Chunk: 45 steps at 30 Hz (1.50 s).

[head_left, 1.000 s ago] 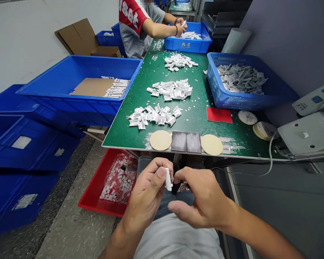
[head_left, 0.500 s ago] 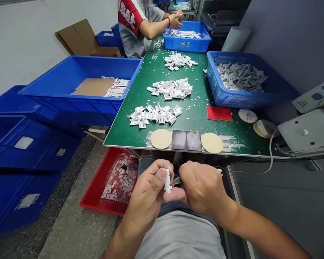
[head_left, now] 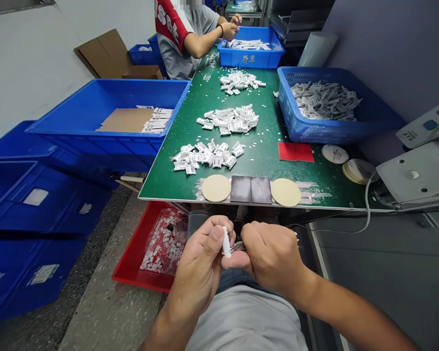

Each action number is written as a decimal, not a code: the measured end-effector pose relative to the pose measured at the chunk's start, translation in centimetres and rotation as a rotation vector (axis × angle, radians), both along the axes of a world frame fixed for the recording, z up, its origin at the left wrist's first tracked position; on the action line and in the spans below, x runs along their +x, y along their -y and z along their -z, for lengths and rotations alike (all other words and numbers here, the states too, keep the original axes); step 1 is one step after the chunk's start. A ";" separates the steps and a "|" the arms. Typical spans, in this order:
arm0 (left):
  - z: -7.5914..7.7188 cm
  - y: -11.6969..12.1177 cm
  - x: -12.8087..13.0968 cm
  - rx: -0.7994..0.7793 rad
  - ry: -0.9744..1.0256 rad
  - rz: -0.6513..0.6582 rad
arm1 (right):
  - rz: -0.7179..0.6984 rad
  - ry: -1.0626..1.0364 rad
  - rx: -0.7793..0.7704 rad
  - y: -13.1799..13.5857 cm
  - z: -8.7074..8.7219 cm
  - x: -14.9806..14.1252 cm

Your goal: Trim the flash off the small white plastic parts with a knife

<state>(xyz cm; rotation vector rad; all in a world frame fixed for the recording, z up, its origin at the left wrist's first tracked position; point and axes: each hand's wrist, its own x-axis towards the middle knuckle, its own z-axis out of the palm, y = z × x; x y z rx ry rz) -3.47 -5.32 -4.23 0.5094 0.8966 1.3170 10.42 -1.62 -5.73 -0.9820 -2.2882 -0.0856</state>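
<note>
The right hand [head_left: 274,251] is curled round a greyish tool [head_left: 237,246], mostly covered by the fist, so its shape is hard to make out. The left hand [head_left: 202,263] pinches a small white piece [head_left: 226,242], partly hidden by the fingers, just off the near edge of the tabletop [head_left: 265,163]. The tool's end reaches the piece's right side; whether they touch, I cannot tell.

At the far end, a co-worker [head_left: 186,56] is cut off by the top edge; anything in that person's fingers is too small to tell. Beside them, a blue tray [head_left: 250,60] holds long white strips. On the right, a blue basket [head_left: 314,130] holds a heap of whitish pieces. On the left, a large blue bin [head_left: 106,141] contains a cardboard sheet [head_left: 126,120] and white strips [head_left: 157,121]. Nearer, a red bin [head_left: 141,281], partly hidden by the left hand, holds white scraps [head_left: 161,256]
</note>
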 end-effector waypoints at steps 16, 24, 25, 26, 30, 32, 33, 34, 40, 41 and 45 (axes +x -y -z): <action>-0.4 -0.8 2.4 -0.009 -0.015 0.019 | -0.010 -0.100 -0.011 -0.1 0.7 1.8; -0.8 -0.2 2.5 0.116 -0.010 -0.142 | -0.219 -0.599 -0.264 0.1 -0.4 2.1; -0.8 0.0 2.4 0.141 -0.031 -0.155 | -0.221 -0.648 -0.299 0.3 -0.8 2.2; -0.8 0.2 2.3 0.166 -0.052 -0.164 | -0.223 -0.676 -0.323 0.4 -1.2 2.2; -0.9 1.1 2.0 0.227 -0.140 -0.208 | -0.260 -0.723 -0.297 0.8 -2.2 2.1; -1.3 1.4 2.0 0.215 -0.187 -0.243 | -0.271 -0.726 -0.286 0.9 -2.6 2.1; -1.5 1.5 2.0 0.202 -0.212 -0.263 | -0.271 -0.725 -0.299 0.9 -2.8 2.0; -1.7 1.7 2.1 0.193 -0.236 -0.281 | -0.270 -0.723 -0.311 1.0 -2.9 2.0; -2.2 2.1 2.0 0.204 -0.278 -0.324 | -0.297 -0.744 -0.342 1.1 -3.4 1.7; -2.2 2.1 2.0 0.209 -0.275 -0.330 | -0.295 -0.744 -0.349 1.2 -3.4 1.7; -2.4 2.0 2.2 0.211 -0.270 -0.343 | -0.268 -0.740 -0.366 1.2 -3.0 1.6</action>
